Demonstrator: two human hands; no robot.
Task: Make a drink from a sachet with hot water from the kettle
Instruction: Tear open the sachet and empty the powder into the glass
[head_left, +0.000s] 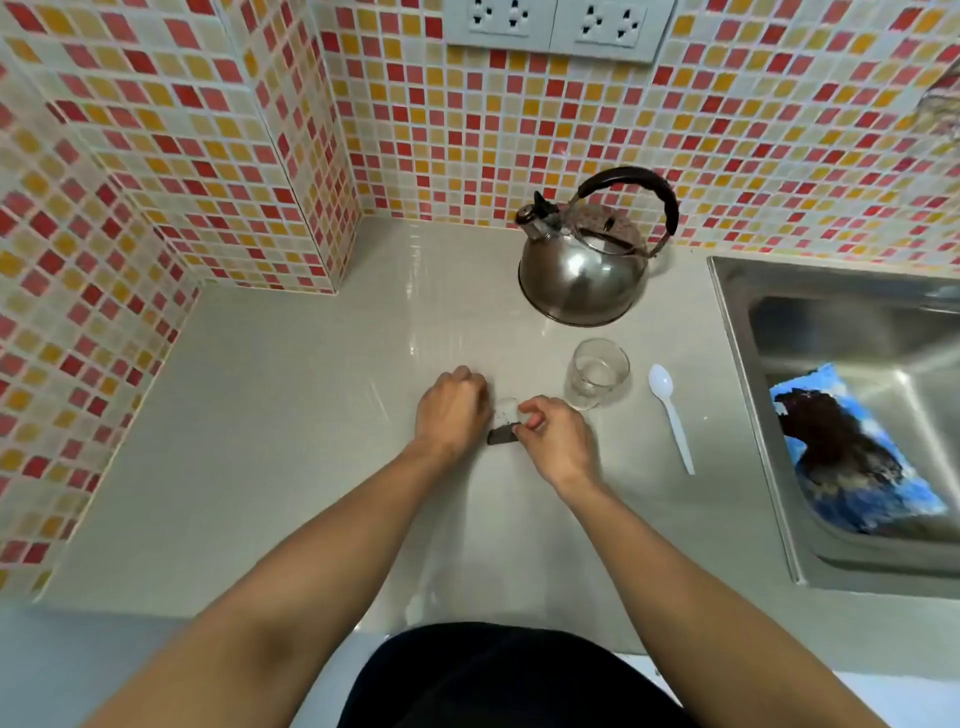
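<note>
A small sachet (505, 415), pale with a dark lower end, is held between both hands just above the grey counter (291, 467). My left hand (451, 410) grips its left side with curled fingers. My right hand (555, 441) pinches its right edge with thumb and fingers. An empty clear glass (597, 371) stands upright just right of my hands. A white plastic spoon (671, 415) lies beside the glass. The steel kettle (587, 265) with a black handle stands behind the glass, near the tiled wall.
A steel sink (769, 415) fills the right side, with a blue and dark cloth (852, 457) lying in it. The mosaic tiled wall forms a corner at the left and back. Wall sockets (556, 26) sit above the kettle.
</note>
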